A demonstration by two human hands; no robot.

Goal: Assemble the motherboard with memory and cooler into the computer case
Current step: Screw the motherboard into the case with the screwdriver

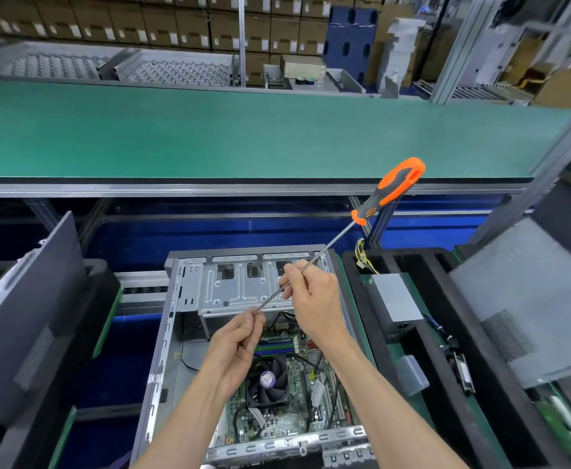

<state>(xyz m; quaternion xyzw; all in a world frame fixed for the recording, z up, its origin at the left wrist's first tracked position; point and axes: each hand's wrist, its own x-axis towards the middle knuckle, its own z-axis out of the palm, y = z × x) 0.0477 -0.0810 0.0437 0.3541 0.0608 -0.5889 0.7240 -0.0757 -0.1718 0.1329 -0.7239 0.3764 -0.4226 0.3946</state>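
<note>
An open steel computer case (pixel 189 333) lay flat below the green-matted counter (pixel 243 130), the motherboard (pixel 297 401) already seated inside with its black-finned cooler (pixel 267 380) and memory sticks (pixel 275 348). Directly above them, a long screwdriver (pixel 331 243) slanted from lower left to upper right, orange rubber handle far and high. The right hand (pixel 311 299) pinched the slim metal shaft mid-length; the left hand (pixel 240 340), nearer the board, pinched its tip, likely seating a screw.
</note>
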